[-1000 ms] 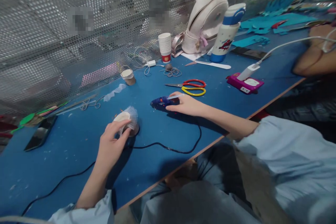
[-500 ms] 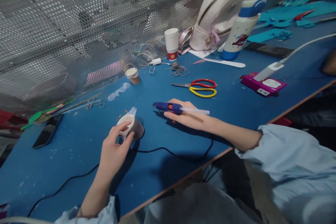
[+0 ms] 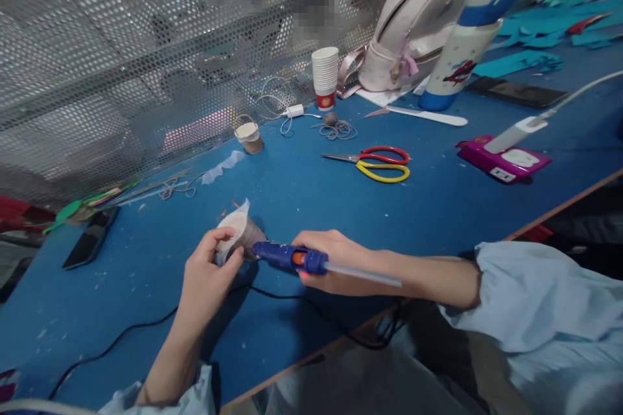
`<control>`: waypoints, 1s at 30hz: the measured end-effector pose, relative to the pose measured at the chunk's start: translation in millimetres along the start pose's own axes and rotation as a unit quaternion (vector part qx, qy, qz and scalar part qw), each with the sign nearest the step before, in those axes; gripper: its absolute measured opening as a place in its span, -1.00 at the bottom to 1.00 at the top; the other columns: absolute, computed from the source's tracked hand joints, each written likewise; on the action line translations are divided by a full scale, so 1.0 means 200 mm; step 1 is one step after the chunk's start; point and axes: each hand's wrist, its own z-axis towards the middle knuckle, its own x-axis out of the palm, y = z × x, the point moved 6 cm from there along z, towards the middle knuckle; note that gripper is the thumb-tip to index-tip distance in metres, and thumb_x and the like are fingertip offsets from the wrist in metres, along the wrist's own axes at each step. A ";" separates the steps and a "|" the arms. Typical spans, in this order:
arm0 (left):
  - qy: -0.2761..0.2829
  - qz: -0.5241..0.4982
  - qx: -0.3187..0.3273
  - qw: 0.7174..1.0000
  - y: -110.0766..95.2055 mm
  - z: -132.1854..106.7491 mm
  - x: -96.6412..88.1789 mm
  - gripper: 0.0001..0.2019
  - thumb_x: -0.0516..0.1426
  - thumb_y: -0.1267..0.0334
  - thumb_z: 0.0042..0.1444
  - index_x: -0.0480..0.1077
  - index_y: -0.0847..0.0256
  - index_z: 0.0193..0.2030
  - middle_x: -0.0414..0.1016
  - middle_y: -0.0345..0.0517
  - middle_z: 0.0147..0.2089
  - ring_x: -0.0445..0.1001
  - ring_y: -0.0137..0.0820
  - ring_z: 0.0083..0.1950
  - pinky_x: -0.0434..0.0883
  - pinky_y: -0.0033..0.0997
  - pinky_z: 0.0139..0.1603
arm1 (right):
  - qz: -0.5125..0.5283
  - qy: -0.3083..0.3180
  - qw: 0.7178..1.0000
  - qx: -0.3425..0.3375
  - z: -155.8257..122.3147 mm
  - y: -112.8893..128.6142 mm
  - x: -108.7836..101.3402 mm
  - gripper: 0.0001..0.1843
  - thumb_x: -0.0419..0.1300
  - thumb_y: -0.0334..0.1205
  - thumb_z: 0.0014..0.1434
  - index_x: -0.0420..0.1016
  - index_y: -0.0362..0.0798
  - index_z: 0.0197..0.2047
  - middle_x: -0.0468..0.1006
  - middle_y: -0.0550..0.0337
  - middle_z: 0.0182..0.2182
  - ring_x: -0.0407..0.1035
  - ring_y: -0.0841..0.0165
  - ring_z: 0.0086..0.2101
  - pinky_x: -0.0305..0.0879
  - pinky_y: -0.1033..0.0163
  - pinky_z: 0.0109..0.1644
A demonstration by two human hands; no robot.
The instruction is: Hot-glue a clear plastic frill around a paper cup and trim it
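Observation:
My left hand [image 3: 210, 272] pinches the rim of a paper cup [image 3: 250, 237] with thumb and fingers. The cup is tilted, its pale mouth facing me and to the left, and a thin whitish strip [image 3: 242, 210] sticks up at its rim. In my right hand [image 3: 341, 262] is a blue glue gun [image 3: 278, 254], with a clear glue stick [image 3: 363, 273] poking out of its back. The gun's nozzle is at the cup's side, close to the base; whether it touches I cannot tell. A black cord [image 3: 296, 297] runs across the table below both hands.
Scissors [image 3: 370, 164] with red and yellow handles lie beyond my right hand. Behind are a small cup with a handle [image 3: 250, 137], stacked paper cups [image 3: 325, 78], twine [image 3: 337, 128], a knife [image 3: 428, 117], a bottle [image 3: 457, 52] and a purple power strip [image 3: 503, 159]. A phone [image 3: 91, 238] lies left.
My right hand has brought the glue gun left and toward me, so its nozzle is now at the cup's side. The cup is tipped a little more in my left hand.

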 end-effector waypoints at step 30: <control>0.016 -0.021 0.119 0.993 -0.05 -0.03 0.01 -0.87 0.19 0.15 0.08 0.44 0.11 -0.25 0.49 -0.23 -0.33 0.43 -0.41 -0.31 0.38 -0.44 -0.19 | -0.040 -0.028 0.998 -0.047 0.00 -0.05 0.04 -0.76 0.20 -0.31 0.07 0.38 -0.08 -0.14 0.54 0.09 -0.27 0.44 0.32 -0.31 0.29 0.27 -0.24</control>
